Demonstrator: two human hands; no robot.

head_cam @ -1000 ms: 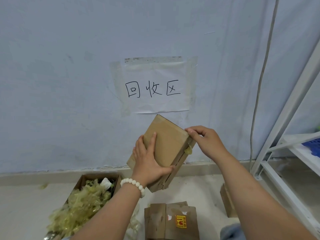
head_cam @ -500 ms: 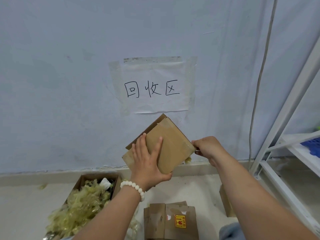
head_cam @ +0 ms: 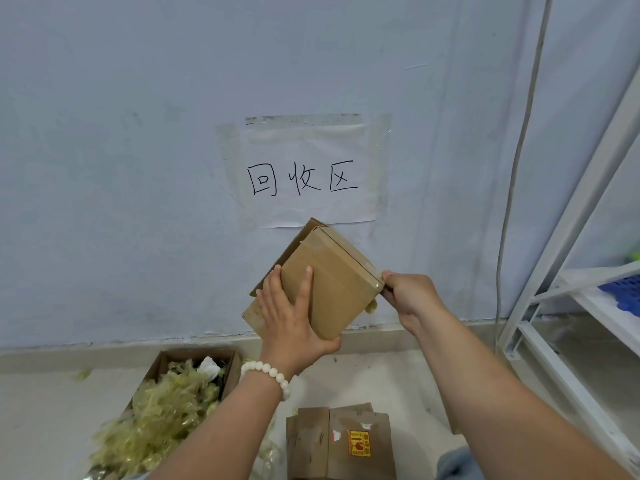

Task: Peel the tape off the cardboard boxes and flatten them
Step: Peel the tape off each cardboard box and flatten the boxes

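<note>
A small brown cardboard box (head_cam: 332, 278) hangs tilted in front of the wall, with clear tape across its upper face. My left hand (head_cam: 292, 317) grips its lower left part, thumb under the bottom corner and fingers spread over the face. At the box's right corner my right hand (head_cam: 407, 296) pinches the tape end (head_cam: 379, 280). A crumpled yellowish bit of tape (head_cam: 371, 306) dangles just below that corner.
An open carton (head_cam: 162, 363) on the floor at lower left is heaped with peeled yellowish tape. Flattened cardboard with a red-yellow sticker (head_cam: 343, 441) lies below my hands. A white metal shelf frame (head_cam: 571, 306) stands at the right. A paper sign (head_cam: 304, 174) is taped to the wall.
The box has turned and dropped slightly, its taped face now toward me. My right hand moved from the top edge down to the right corner and now pinches the tape.
</note>
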